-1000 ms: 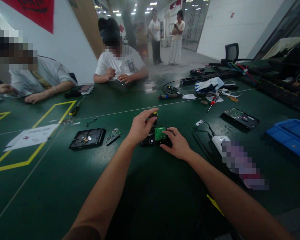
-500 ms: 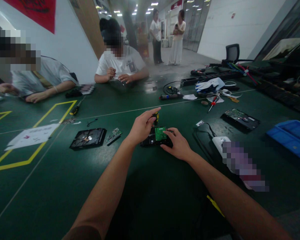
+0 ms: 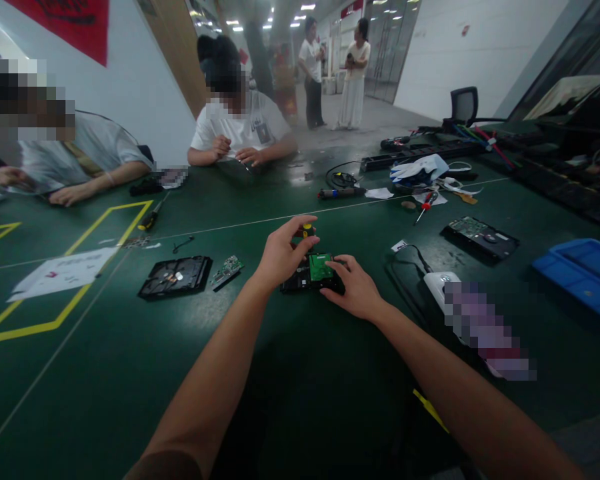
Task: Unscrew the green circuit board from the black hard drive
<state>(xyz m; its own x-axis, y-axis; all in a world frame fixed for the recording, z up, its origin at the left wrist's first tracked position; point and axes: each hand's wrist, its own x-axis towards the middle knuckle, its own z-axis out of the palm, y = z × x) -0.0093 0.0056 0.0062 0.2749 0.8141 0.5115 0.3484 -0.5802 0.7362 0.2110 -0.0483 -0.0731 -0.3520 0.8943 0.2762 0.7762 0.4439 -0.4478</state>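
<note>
My left hand [image 3: 286, 252] is closed around the black and yellow handle of a screwdriver [image 3: 308, 231], which stands roughly upright over a hard drive [image 3: 291, 283]. The screwdriver's tip is hidden behind my fingers. On the drive's upper face shows a green circuit board [image 3: 321, 266]. My right hand [image 3: 354, 287] grips the drive's right end, thumb at the near edge and fingertips on the board. To the left lie another hard drive [image 3: 173, 277], dark and without a visible board, and a loose circuit board [image 3: 229, 271].
Right of my hands are a third hard drive [image 3: 480, 239], a white power bank [image 3: 443, 290] with a cable and a blue tray [image 3: 580, 267]. A red screwdriver [image 3: 427, 203], gloves [image 3: 420, 170] and another screwdriver [image 3: 151, 219] lie farther off. Two people sit across the table.
My left fingers have shifted on the screwdriver: the index finger has curled and the thumb has moved, showing the yellow handle top between them. My right hand and the drive stay in place.
</note>
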